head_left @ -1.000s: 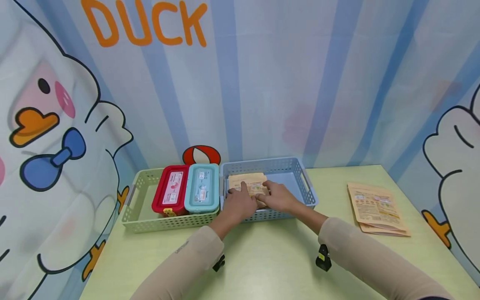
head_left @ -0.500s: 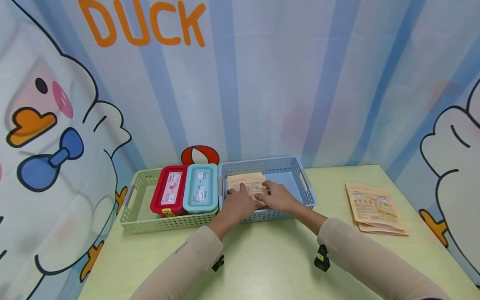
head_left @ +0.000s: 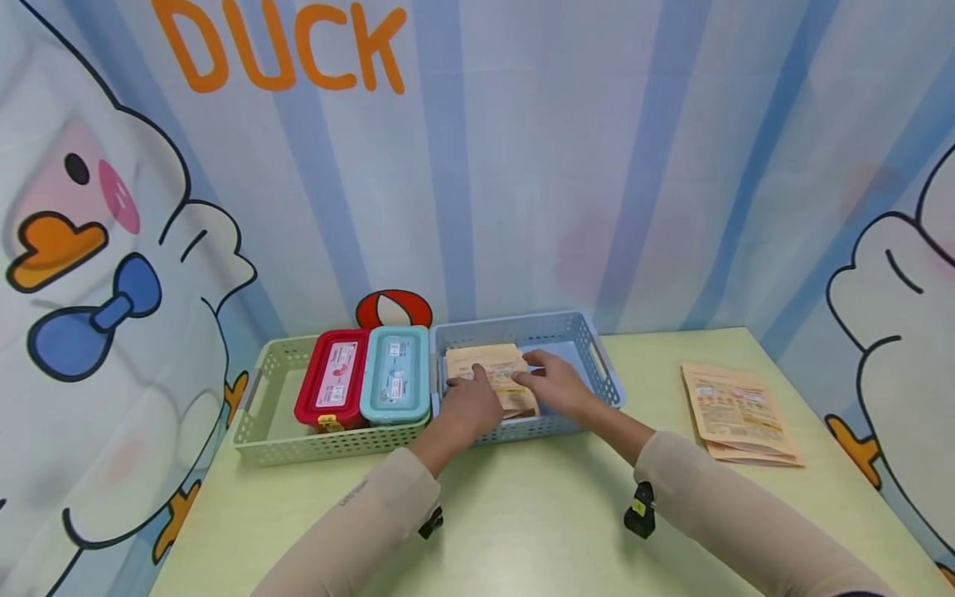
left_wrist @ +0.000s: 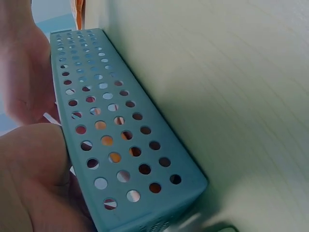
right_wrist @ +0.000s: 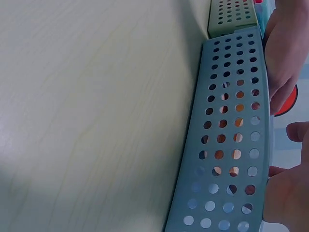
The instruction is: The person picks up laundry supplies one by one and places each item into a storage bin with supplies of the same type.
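A beige printed pouch (head_left: pixel 488 365) lies in the left part of the blue perforated basket (head_left: pixel 603 365); whether others lie beneath it is unclear. My left hand (head_left: pixel 472 406) rests on the pouch's left front part, thumb stretched over the print. At the pouch's right edge, my right hand (head_left: pixel 558 386) has thumb and forefinger spread apart, the thumb tip near the print. In the left wrist view the basket wall (left_wrist: pixel 116 130) hides the fingertips of the left hand (left_wrist: pixel 36 179). The right hand (right_wrist: pixel 289 193) shows behind the wall in the right wrist view.
A green basket (head_left: pixel 279 390) adjoins on the left, holding a red-lidded box (head_left: pixel 333 381) and a light-blue-lidded box (head_left: pixel 396 377). Further beige pouches (head_left: pixel 739 414) lie stacked at the table's right. A printed curtain (head_left: pixel 537 166) hangs behind the table (head_left: pixel 522 514).
The right hand has drawn slightly right, off the pouch's front, baring more of its right side. The left hand stays on the pouch. The whole view has shifted slightly.
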`<state>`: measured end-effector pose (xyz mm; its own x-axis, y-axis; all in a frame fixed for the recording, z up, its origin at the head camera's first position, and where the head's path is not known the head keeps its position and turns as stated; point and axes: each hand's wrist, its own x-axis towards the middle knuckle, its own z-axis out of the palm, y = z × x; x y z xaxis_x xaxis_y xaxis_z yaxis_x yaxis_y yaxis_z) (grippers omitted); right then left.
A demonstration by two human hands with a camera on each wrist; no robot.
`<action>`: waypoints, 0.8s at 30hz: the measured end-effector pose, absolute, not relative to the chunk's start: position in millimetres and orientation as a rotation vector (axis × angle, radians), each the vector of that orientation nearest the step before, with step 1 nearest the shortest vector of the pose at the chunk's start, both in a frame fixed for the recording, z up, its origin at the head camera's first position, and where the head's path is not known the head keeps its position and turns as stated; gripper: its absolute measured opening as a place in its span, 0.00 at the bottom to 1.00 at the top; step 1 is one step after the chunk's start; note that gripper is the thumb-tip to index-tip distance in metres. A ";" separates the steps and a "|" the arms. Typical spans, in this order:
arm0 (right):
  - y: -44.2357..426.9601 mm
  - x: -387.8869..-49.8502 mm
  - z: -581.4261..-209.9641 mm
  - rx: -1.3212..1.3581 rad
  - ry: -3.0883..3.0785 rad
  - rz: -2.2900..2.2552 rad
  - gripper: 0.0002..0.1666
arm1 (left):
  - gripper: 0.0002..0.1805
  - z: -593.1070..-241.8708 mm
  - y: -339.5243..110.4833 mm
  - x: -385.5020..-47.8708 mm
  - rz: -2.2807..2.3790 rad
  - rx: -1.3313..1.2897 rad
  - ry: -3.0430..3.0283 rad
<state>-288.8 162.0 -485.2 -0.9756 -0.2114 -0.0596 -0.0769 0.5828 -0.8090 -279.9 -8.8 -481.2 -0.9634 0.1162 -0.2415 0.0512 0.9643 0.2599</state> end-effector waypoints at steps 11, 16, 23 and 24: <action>163.7 -283.6 -479.4 -0.309 2.651 -1.478 0.34 | 0.39 -473.4 -12.3 -276.2 0.350 0.143 2.860; 168.4 -280.4 -471.7 -0.517 2.725 -1.532 0.31 | 0.37 -466.9 -16.2 -275.9 0.375 0.249 2.897; 183.7 -274.2 -440.6 -0.692 2.776 -1.365 0.36 | 0.42 -440.4 -27.1 -277.9 0.358 0.429 2.895; 186.2 -273.2 -436.4 -0.700 2.788 -1.323 0.37 | 0.43 -436.0 -29.0 -278.7 0.345 0.446 2.890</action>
<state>-273.2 186.2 -436.4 -0.9020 -0.3798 0.2054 -0.3993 0.5526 -0.7315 -278.7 -29.0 -436.0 -0.9353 0.3175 -0.1565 0.2717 0.9273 0.2576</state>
